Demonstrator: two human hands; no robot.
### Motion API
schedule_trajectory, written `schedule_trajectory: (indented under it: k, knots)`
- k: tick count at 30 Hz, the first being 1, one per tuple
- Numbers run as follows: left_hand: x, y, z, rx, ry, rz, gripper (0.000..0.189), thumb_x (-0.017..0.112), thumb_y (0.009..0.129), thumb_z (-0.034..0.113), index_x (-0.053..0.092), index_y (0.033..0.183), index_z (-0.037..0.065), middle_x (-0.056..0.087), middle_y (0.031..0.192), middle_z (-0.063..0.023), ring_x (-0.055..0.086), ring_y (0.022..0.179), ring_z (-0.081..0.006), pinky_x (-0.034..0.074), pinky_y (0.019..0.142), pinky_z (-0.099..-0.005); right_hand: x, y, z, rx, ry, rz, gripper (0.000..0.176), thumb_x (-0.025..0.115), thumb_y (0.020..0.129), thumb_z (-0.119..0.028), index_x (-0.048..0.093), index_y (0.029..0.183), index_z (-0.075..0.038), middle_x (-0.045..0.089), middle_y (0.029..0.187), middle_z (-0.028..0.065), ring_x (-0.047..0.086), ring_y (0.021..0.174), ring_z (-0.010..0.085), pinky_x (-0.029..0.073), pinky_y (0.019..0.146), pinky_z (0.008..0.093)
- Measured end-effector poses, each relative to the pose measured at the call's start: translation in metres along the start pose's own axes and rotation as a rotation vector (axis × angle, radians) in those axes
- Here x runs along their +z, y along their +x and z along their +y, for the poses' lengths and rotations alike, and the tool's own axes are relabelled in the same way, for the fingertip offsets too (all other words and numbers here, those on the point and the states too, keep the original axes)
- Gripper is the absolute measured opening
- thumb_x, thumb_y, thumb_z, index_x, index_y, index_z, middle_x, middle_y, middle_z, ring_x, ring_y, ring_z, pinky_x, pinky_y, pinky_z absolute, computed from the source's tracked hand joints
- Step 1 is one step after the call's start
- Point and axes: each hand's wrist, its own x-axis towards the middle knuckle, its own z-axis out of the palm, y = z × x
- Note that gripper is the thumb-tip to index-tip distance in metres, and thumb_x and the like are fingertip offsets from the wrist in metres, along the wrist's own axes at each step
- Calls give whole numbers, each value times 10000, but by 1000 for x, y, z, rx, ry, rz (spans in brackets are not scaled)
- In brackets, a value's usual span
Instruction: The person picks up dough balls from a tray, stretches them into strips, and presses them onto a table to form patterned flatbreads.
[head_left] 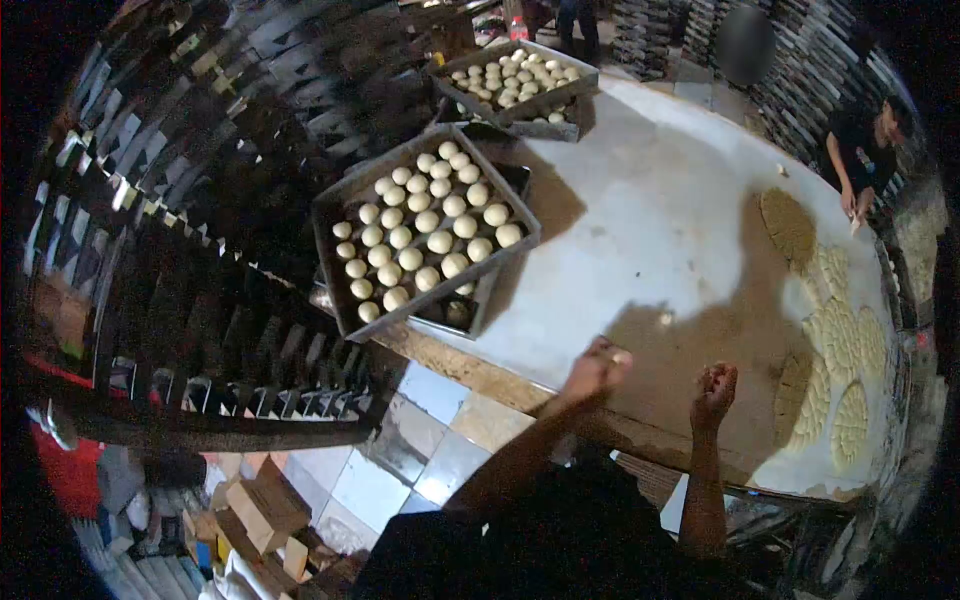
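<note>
Head view: both hands above the table (620, 210)

Your left hand (597, 371) pinches a small pale piece (621, 357); your right hand (714, 394) has curled fingers, contents unclear. A pale lump (667, 318) lies on the table beyond them. A tray (452, 287) of round dough balls sits at the table's left, clustered dough pieces (840, 330) at its right.

No readable text here, folks: bottle (518, 29) beyond far tray (550, 98) shows red, any lettering too small; cardboard box (268, 512) down lower left, any print too dim and blurred to catch.
</note>
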Motion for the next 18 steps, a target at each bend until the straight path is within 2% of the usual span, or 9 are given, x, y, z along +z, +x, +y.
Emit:
schedule_trajectory:
  k: [1,3,6,9,11,13,15,16,18]
  knots:
    - [8,2,-15,-245,49,3,273,515,967,291,607,1051,48,619,927,-162,580,943,-359,465,870,-468,-11,-2,17,49,28,-19,387,476,994,-353,506,798,-21,488,781,125,488,660,229,419,616,343]
    - [23,-14,-84,36,199,-41,269,557,914,267,611,1080,63,615,954,-163,564,979,-358,445,906,-465,-46,-18,47,79,20,-269,363,471,994,-342,508,815,-29,488,795,119,486,678,260,436,687,393]
    - [-5,-37,-128,177,698,-174,338,607,831,239,611,1132,85,603,1021,-165,524,1084,-345,391,984,-445,-110,-36,139,-218,-764,-917,253,600,894,-254,542,968,-19,515,961,199,507,974,413,371,966,568]
    - [-32,14,-128,225,1005,-38,450,658,749,211,611,1184,107,591,1087,-167,484,1189,-332,337,1063,-426,-100,12,148,-591,-632,-554,247,573,898,-284,505,893,-47,481,866,159,465,820,378,355,852,555]
    - [3,73,-80,99,664,49,400,648,793,258,589,1165,122,573,1122,-143,506,1125,-354,348,1031,-503,-62,64,88,-231,-402,-468,279,604,861,-292,514,894,-30,480,887,182,465,871,397,367,849,546]
    - [53,92,-79,-37,441,76,353,638,809,259,586,1133,128,569,1116,-141,516,1089,-356,360,1007,-527,-17,58,119,-248,-414,-280,259,585,881,-272,523,916,-23,502,919,189,488,925,418,362,924,549]
    - [97,81,-103,-104,466,43,299,630,820,242,587,1095,132,572,1096,-141,524,1053,-357,376,984,-535,2,46,87,-141,-264,-310,237,579,886,-245,538,942,-18,535,982,202,497,989,434,335,1003,553]
    - [106,71,-111,-107,545,16,271,627,823,228,589,1074,134,575,1083,-141,528,1035,-357,385,972,-535,-2,36,90,-175,-236,-427,241,577,889,-243,542,952,-13,540,1000,212,498,1000,436,326,1018,553]
    - [105,25,-107,-105,488,-150,351,591,859,214,550,1192,109,514,1276,-135,480,1181,-341,336,1051,-505,-21,8,98,-251,-213,-655,244,577,882,-229,551,972,-4,549,1029,230,496,1030,445,307,1047,559]
